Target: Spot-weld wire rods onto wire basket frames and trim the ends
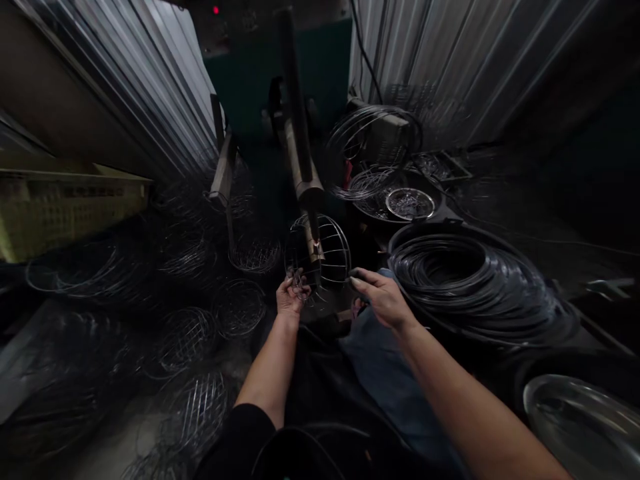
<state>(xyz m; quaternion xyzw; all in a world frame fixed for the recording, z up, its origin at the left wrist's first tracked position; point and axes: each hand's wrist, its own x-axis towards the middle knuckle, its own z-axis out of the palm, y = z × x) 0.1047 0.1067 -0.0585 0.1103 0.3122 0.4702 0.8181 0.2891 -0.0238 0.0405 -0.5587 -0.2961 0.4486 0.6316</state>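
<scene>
A round wire cage (320,252) sits under the tip of a long metal machine arm (300,167) in the middle of the view. My left hand (293,295) is closed on the cage's lower left rim. My right hand (381,295) reaches in from the right with its fingers curled at the cage's lower right edge; what it pinches is too dark to make out. Both forearms stretch forward over my lap, which is covered by blue cloth (385,373).
Several finished wire cages (193,333) lie heaped on the floor at the left. A big coil of black wire (465,280) lies at the right, with wire hoops (373,150) and a metal bowl (410,203) behind it. Corrugated metal sheets wall both sides. A yellow crate (60,207) stands far left.
</scene>
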